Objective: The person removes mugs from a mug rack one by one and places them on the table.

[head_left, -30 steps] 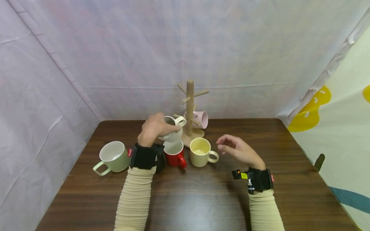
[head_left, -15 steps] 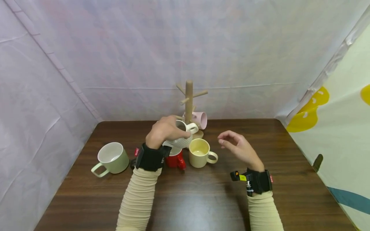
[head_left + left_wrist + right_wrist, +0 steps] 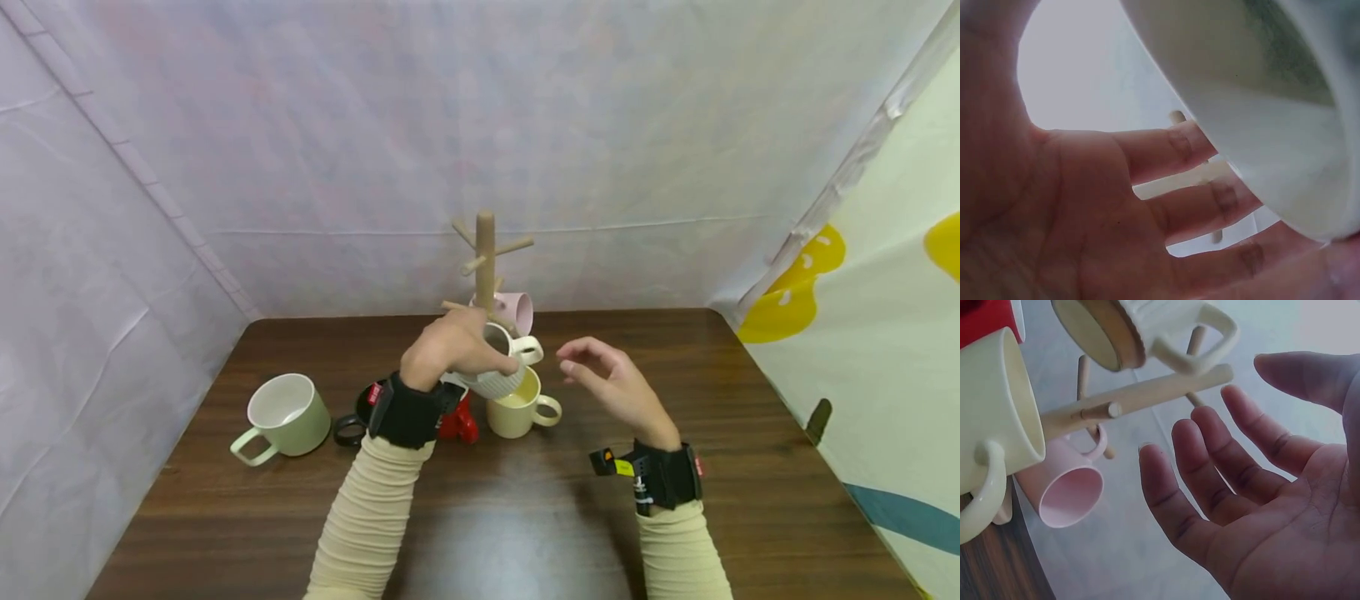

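Within the left grip hangs a white mug.

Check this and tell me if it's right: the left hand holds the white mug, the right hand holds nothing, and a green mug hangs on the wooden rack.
The colour is wrong: a pink mug, not green, hangs on the wooden rack, as the head view shows. The left hand does hold the white mug, and the right hand holds nothing.

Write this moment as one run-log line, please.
left hand: holds white mug | right hand: holds nothing | pink mug: on wooden rack | yellow mug, green mug: on table
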`<action>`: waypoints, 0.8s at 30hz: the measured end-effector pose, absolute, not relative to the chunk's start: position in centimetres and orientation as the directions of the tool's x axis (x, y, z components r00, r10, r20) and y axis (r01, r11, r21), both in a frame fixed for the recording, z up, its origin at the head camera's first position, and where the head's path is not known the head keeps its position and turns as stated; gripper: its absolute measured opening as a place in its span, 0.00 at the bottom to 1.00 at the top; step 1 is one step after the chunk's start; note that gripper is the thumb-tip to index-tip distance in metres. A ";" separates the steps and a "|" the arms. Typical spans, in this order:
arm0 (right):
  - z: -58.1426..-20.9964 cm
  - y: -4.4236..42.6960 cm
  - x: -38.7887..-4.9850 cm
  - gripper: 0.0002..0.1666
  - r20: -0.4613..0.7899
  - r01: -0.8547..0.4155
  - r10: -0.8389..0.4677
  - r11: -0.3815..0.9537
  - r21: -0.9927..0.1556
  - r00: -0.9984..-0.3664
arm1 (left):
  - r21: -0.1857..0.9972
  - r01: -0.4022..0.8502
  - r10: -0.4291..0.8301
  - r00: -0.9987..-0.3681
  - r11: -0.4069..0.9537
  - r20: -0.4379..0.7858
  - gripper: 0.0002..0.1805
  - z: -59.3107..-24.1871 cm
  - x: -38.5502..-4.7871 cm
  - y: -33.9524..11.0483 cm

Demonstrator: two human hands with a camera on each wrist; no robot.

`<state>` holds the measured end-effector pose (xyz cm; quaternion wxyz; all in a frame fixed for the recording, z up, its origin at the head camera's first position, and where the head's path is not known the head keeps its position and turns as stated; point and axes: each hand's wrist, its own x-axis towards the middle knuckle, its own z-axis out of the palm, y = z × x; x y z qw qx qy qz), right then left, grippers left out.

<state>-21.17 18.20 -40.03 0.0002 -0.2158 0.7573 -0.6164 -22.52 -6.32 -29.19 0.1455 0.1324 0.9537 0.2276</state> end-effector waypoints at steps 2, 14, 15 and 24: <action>-39.9 18.0 -21.0 0.13 0.271 -0.330 -0.334 0.136 -0.934 -0.903 | 0.467 0.194 0.325 -0.920 0.863 -0.219 0.30 -29.1 -22.4 -6.0; -39.7 17.6 -20.9 0.13 0.339 -0.394 -0.358 0.091 -0.915 -0.870 | 0.436 0.245 0.371 -0.899 0.866 -0.232 0.21 -29.1 -22.2 -4.6; -39.7 17.6 -20.9 0.13 0.337 -0.393 -0.361 0.092 -0.915 -0.870 | 0.435 0.252 0.377 -0.897 0.865 -0.230 0.21 -29.1 -22.2 -4.5; -39.2 17.2 -20.5 0.13 0.300 -0.359 -0.379 0.094 -0.929 -0.875 | 0.415 0.310 0.419 -0.886 0.855 -0.201 0.22 -29.3 -22.1 -3.5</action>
